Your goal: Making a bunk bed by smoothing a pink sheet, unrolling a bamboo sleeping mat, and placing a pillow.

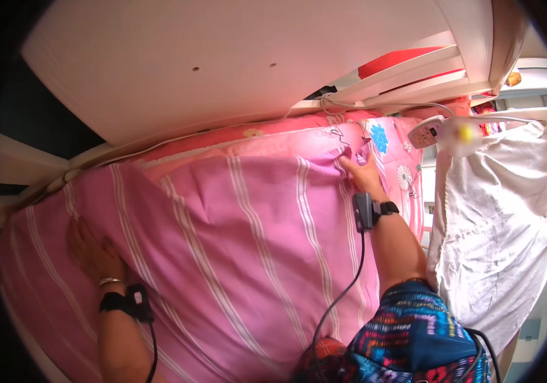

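Observation:
A pink bed sheet (pixel 216 230) with white double stripes spreads over the bed before me, rumpled along its far edge. My left hand (pixel 92 246) lies palm down on its left part, pressing the cloth and holding nothing. At the sheet's far right corner, my right hand (pixel 365 176) grips the bunched edge, with thumb and forefinger showing and the other fingers partly hidden. Beneath that edge shows a pink floral quilt or mattress cover (pixel 400 158) with blue and white flowers. Each wrist wears a strapped black device with a cable.
A pale wooden panel (pixel 235 72) slopes low over the bed's far side. Right of it are white slats (pixel 398 72). A power strip (pixel 425 132) hangs by its cord near a small blurred fan-like object (pixel 462 136). White cloth (pixel 493 215) drapes over the right rail.

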The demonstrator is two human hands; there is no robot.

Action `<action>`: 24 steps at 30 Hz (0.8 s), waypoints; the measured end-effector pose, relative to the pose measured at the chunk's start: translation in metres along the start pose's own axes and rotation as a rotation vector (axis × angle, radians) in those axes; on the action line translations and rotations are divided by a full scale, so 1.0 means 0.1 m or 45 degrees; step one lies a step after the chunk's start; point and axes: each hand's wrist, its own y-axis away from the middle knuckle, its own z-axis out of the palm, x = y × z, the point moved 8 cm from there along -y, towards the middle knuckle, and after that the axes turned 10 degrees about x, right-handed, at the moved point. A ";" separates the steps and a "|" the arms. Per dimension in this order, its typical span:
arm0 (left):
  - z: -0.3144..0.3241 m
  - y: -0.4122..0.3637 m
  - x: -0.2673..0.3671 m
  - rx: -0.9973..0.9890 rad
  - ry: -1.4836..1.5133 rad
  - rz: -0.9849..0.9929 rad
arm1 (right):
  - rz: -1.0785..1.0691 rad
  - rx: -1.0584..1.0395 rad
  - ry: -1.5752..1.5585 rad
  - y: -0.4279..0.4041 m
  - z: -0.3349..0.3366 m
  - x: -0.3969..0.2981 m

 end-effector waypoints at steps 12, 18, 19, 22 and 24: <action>-0.17 0.03 -0.08 0.073 -0.067 0.115 | 0.110 0.674 -0.034 -0.51 -0.37 0.06; -0.20 0.04 0.02 0.054 0.012 0.099 | 0.249 0.838 -0.210 -0.61 -0.36 -0.25; -0.22 0.04 0.00 0.094 0.022 0.115 | 0.273 0.810 -0.215 -0.58 -0.28 -0.29; -0.25 0.04 0.03 0.149 0.095 0.179 | 0.048 0.499 -0.346 -0.79 0.10 -0.31; -0.17 0.00 -0.02 0.073 0.045 0.115 | -0.543 0.224 -0.296 -0.84 0.35 -0.67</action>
